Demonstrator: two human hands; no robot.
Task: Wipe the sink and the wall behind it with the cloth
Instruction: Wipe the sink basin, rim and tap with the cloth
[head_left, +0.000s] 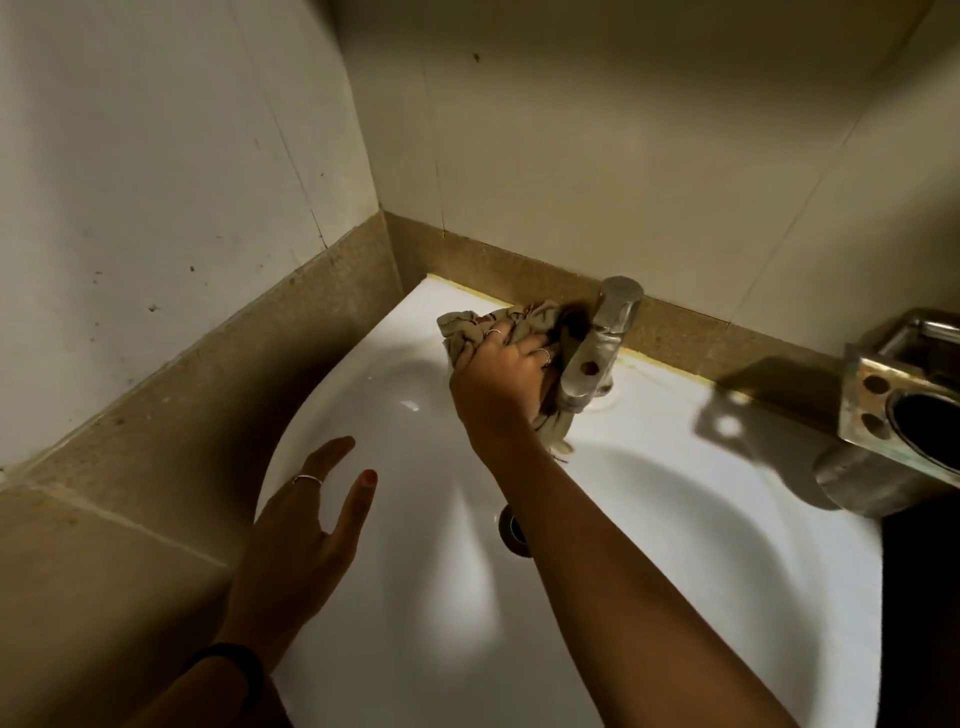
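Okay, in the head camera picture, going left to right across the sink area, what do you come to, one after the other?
Left hand, open above the basin → drain → right hand gripping the cloth → tap → metal holder at the right edge of the sink.

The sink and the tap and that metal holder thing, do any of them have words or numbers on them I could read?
None: no readable words, numbers or signs show in this picture.
Tap: only a small dark mark, not letters.
Cloth held in the right hand: a red pattern, no text.
Metal holder: only round holes.
Sink and wall: plain, just specks.
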